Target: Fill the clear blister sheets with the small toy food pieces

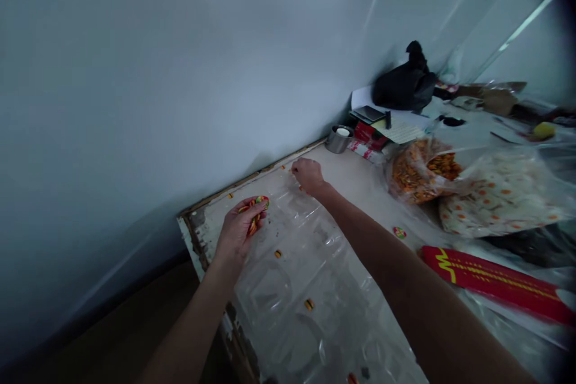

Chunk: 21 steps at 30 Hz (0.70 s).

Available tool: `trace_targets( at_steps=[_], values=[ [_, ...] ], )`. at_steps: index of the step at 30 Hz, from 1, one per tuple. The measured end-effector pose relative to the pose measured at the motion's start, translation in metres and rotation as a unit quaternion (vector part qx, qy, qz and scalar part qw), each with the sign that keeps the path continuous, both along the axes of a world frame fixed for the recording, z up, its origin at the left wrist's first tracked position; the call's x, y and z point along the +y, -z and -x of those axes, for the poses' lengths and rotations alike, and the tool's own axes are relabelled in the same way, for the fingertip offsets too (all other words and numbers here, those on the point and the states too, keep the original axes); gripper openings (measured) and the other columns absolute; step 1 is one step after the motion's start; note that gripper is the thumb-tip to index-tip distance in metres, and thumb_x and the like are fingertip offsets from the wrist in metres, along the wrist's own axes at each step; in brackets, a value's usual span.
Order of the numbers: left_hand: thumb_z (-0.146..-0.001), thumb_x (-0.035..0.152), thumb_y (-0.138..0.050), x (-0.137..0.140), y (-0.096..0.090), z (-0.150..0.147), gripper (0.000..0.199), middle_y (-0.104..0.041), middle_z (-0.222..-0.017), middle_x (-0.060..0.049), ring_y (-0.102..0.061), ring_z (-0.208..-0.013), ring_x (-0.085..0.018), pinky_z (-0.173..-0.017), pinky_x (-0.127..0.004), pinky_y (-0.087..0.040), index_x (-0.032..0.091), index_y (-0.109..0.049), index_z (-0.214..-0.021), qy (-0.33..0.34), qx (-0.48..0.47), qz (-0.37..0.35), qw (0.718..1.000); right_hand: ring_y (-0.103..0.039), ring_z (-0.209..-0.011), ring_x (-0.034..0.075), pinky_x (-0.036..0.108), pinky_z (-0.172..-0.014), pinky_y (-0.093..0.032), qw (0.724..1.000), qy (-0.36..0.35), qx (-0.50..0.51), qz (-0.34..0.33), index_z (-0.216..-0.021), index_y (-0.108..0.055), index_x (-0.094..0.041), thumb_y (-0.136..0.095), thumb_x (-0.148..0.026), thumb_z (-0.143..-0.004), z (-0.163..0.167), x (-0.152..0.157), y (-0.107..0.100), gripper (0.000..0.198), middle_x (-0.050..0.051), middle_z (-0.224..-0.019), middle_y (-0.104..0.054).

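Observation:
My left hand (pixel 236 225) is closed around several small red, yellow and green pieces, with a round one (pixel 262 201) showing by the thumb. My right hand (pixel 308 174) is pinched low over the far end of the clear plastic trays (pixel 270 279). Whatever its fingertips may hold is hidden. Small striped pieces that look like tiny burgers lie spread over the trays, among them one (pixel 278 254) in the middle and another (pixel 309 304) nearer to me. One more striped piece (pixel 231 195) lies beyond my left hand, near the wall.
A metal cup (pixel 339 139) stands by the wall. To the right are a bag of orange pieces (pixel 411 171), a bag of pale pieces (pixel 499 195) and a red printed package (pixel 495 282). A black bag (pixel 405 81) sits behind. The worn table edge (pixel 193 246) runs along the left.

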<state>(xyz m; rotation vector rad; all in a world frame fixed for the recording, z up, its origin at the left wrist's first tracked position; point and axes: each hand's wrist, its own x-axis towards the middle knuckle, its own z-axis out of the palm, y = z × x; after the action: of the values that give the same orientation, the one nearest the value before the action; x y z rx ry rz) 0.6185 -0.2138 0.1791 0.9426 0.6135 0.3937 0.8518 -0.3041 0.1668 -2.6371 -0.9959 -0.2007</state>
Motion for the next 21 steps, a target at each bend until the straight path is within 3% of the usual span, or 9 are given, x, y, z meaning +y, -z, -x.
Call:
trace_targets(
  at_steps=[4,7,8,11,13,16,18,19,21],
  values=[
    [-0.055,0.018,-0.088,0.005,0.003,0.002,0.037,-0.069,-0.075,-0.002,-0.059,-0.059,-0.007,-0.050,-0.015,-0.044,0.012,-0.071,-0.087,-0.001,-0.005,0.004,1.000,-0.064,-0.110,0.026,0.033,-0.093,-0.045,0.999,-0.033,0.007,0.013,-0.108,-0.076,-0.014,-0.051,-0.004,-0.090,0.022,-0.005,0.000,0.033,0.016,-0.113,-0.073],
    [-0.057,0.018,-0.085,-0.002,0.005,0.005,0.034,-0.070,-0.077,-0.003,-0.061,-0.061,-0.009,-0.050,-0.016,-0.043,0.013,-0.071,-0.088,0.003,-0.020,-0.012,1.000,-0.067,-0.096,0.021,0.030,-0.083,-0.048,0.985,-0.061,0.126,-0.103,-0.122,-0.071,-0.015,-0.052,-0.017,-0.095,0.067,-0.019,-0.002,0.032,0.011,-0.106,-0.075],
    [-0.057,0.017,-0.085,-0.007,0.005,0.007,0.034,-0.070,-0.075,-0.003,-0.061,-0.060,-0.009,-0.049,-0.016,-0.041,0.013,-0.071,-0.088,0.003,-0.023,-0.019,1.000,-0.068,-0.088,0.020,0.028,-0.077,-0.049,0.960,-0.085,0.211,-0.162,-0.119,-0.073,-0.016,-0.055,-0.026,-0.095,0.085,-0.023,-0.002,0.031,0.008,-0.100,-0.076],
    [-0.058,0.013,-0.083,-0.023,0.007,0.018,0.031,-0.069,-0.069,-0.002,-0.060,-0.056,-0.011,-0.047,-0.018,-0.041,0.014,-0.070,-0.087,0.006,-0.024,-0.014,1.000,-0.064,-0.071,0.017,0.026,-0.065,-0.046,0.839,-0.145,0.423,-0.309,-0.096,-0.079,-0.016,-0.069,-0.043,-0.083,0.132,-0.035,0.000,0.032,0.004,-0.082,-0.075],
    [-0.060,0.012,-0.084,-0.028,0.007,0.030,0.032,-0.070,-0.070,-0.004,-0.062,-0.057,-0.012,-0.048,-0.019,-0.044,0.013,-0.069,-0.088,0.012,-0.036,0.021,0.999,-0.062,-0.066,0.015,0.025,-0.062,-0.045,0.804,-0.134,0.462,-0.351,-0.086,-0.080,-0.017,-0.076,-0.045,-0.073,0.148,-0.038,0.000,0.032,0.004,-0.077,-0.075],
    [-0.067,0.007,-0.082,-0.018,0.003,0.054,0.029,-0.073,-0.079,-0.007,-0.066,-0.061,-0.012,-0.053,-0.017,-0.050,0.012,-0.070,-0.094,-0.003,-0.054,0.112,0.992,-0.061,-0.064,0.015,0.024,-0.057,-0.044,0.813,-0.085,0.459,-0.348,-0.085,-0.080,-0.018,-0.077,-0.044,-0.067,0.146,-0.028,-0.003,0.032,0.004,-0.075,-0.075],
    [-0.079,0.009,-0.073,0.001,0.001,0.071,0.016,-0.074,-0.084,-0.010,-0.067,-0.063,-0.012,-0.055,-0.017,-0.053,0.010,-0.070,-0.095,-0.037,-0.054,0.187,0.980,-0.063,-0.064,0.015,0.023,-0.055,-0.044,0.828,-0.065,0.447,-0.332,-0.085,-0.080,-0.017,-0.075,-0.040,-0.069,0.137,-0.009,-0.007,0.029,0.004,-0.075,-0.075],
    [-0.086,0.012,-0.067,0.011,0.001,0.079,0.010,-0.074,-0.087,-0.011,-0.069,-0.065,-0.013,-0.057,-0.018,-0.056,0.010,-0.070,-0.095,-0.055,-0.056,0.216,0.973,-0.064,-0.064,0.015,0.023,-0.055,-0.045,0.838,-0.062,0.440,-0.317,-0.088,-0.080,-0.017,-0.073,-0.037,-0.071,0.132,0.003,-0.007,0.027,0.004,-0.075,-0.075],
    [-0.097,0.022,-0.054,0.032,0.001,0.092,0.021,-0.074,-0.094,-0.014,-0.073,-0.074,-0.017,-0.063,-0.025,-0.061,0.009,-0.069,-0.097,-0.078,-0.080,0.253,0.961,-0.065,-0.063,0.015,0.022,-0.055,-0.045,0.881,-0.063,0.391,-0.260,-0.096,-0.078,-0.016,-0.070,-0.031,-0.075,0.125,0.032,-0.007,0.027,0.003,-0.073,-0.075]
  ],
)
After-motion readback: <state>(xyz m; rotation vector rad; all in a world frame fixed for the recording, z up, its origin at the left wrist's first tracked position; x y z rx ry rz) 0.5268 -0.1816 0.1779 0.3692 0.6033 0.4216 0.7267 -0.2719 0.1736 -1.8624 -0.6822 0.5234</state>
